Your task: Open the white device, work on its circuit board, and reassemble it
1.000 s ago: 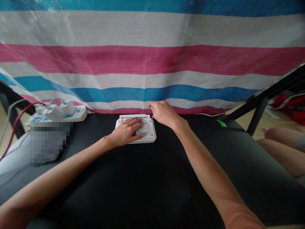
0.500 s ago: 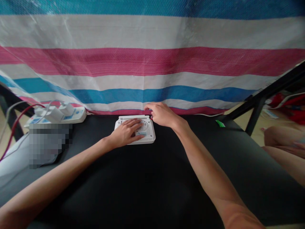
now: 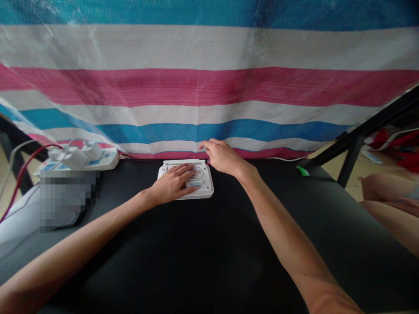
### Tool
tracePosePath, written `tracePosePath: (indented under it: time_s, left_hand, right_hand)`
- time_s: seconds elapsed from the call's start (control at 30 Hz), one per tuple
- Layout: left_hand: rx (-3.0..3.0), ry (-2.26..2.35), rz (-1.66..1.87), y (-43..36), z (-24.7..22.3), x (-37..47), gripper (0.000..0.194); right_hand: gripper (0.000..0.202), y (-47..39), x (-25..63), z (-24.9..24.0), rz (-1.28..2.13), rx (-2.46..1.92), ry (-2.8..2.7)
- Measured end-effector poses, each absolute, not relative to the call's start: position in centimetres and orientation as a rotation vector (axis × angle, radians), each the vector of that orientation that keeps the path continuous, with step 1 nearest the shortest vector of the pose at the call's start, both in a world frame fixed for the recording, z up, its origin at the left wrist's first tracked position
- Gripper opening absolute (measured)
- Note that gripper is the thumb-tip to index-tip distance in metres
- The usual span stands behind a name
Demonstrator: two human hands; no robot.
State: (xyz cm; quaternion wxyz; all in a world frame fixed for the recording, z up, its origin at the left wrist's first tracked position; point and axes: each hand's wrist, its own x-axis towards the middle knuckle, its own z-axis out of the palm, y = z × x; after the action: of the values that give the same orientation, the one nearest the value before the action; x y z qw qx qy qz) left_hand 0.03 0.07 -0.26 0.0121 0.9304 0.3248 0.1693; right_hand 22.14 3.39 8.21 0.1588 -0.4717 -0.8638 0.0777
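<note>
- Resting my left hand (image 3: 176,179) on top of a white router (image 3: 207,182), open, with the fingers spread out and the palm down.
- The router sits flat on the black bench (image 3: 196,253), under my left hand and just left of my right hand. Lots of tiny holes show on its top, beside my fingers.
- My right hand (image 3: 222,156) is bent at the fingers, by the router's far right corner.
- A small red thing (image 3: 208,162) peeks out just under my right fingers. I cannot tell if they are pinching it.
- Well left of my left hand is a white power strip (image 3: 109,159) with white plugs (image 3: 74,157) in it. A red cord (image 3: 22,179) loops down beside it.
- Right of my right hand lies a little green packet (image 3: 303,171). A thin white cord (image 3: 286,158) runs along the back edge, between that hand and the packet.
- Past both hands hangs a big sheet (image 3: 196,87) with blue, white and pink stripes.
- Far off to the right of my right hand are another person's bare legs (image 3: 389,218).
</note>
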Motion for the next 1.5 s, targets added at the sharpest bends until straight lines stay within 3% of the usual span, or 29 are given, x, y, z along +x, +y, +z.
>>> tracePosePath:
  time_s: [0.1,0.27,0.63,0.8,1.1,1.5]
  left_hand:
    - [2.901,1.016,0.519,0.05,-0.23,0.05,0.06]
    - [2.898,1.025,0.506,0.03,-0.21,0.09,0.059]
    - [2.894,1.014,0.514,0.08,-0.19,0.04,0.059]
    - [2.907,1.02,0.518,0.06,-0.27,0.07,0.06]
    - [2.922,1.015,0.503,0.12,-0.29,0.0,0.061]
    - [2.912,1.008,0.533,0.15,-0.44,0.06,0.06]
  right_hand:
    - [0.046,3.26,22.17,8.35,0.229,-1.278,-2.542]
    - [0.03,3.21,21.47,8.2,0.173,-1.397,-2.455]
    - [0.043,3.14,22.02,8.39,0.147,-1.376,-2.521]
    - [0.031,2.97,21.55,8.45,0.063,-1.514,-2.444]
    - [0.048,3.06,21.83,8.26,0.126,-1.374,-2.506]
    - [0.033,3.28,21.52,7.82,-0.009,-1.503,-2.383]
